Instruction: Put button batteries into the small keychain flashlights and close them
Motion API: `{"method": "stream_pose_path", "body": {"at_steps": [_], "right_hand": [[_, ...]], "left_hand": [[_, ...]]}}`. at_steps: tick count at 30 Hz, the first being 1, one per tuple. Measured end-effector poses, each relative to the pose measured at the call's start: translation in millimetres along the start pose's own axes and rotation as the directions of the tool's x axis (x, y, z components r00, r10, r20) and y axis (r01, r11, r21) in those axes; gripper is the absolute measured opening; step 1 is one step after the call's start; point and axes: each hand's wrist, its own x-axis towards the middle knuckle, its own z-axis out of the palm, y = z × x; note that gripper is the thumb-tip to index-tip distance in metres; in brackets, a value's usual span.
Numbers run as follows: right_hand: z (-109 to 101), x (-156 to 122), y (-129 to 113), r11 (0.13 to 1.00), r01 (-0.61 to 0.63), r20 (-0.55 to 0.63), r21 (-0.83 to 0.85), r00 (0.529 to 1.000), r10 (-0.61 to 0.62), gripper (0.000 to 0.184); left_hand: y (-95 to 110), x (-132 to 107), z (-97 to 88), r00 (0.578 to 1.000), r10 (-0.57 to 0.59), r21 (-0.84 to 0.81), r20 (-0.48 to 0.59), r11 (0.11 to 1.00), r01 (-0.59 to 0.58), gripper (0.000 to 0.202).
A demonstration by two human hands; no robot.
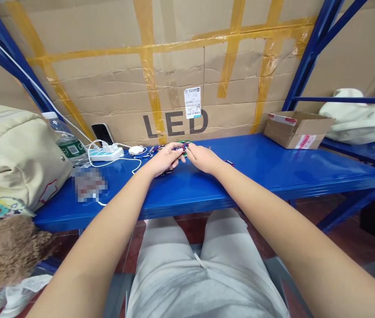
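Both my hands are stretched out over the blue shelf point(273, 172), meeting near its back edge. My left hand point(165, 160) is curled, its fingers closed round a small dark and coloured clip-like item point(180, 152). My right hand point(201, 157) pinches the same cluster from the right. More small coloured clips point(184, 143) lie just behind the fingers, and one lies beside my right wrist point(229, 163). What exactly the fingers grip is too small to name.
A beige padded bag point(12, 150) and a water bottle point(65, 139) stand at the left, with a white power strip point(106, 153), its cables and a black phone point(102, 132). An open cardboard box point(295, 129) sits at the right. A taped cardboard wall point(174, 70) backs the shelf.
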Motion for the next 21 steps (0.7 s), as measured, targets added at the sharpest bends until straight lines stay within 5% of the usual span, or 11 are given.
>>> {"method": "stream_pose_path", "body": {"at_steps": [11,15,21], "right_hand": [[6.2,2.3,3.4,0.997,0.067,0.004,0.030,0.998,-0.067,0.027],[9.1,3.6,6.3,0.961,0.092,-0.021,0.262,0.996,-0.089,0.023],[5.6,-0.7,4.5,0.711,0.010,0.044,0.703,0.997,-0.058,0.031]], "left_hand": [[3.0,-0.2,1.4,0.998,-0.004,-0.087,-0.057,0.996,-0.001,0.013],[7.2,-1.3,2.3,0.997,-0.042,-0.081,-0.068,0.996,0.036,0.015],[6.3,-0.9,-0.6,0.990,-0.082,0.080,-0.113,0.993,0.092,0.010]]}}
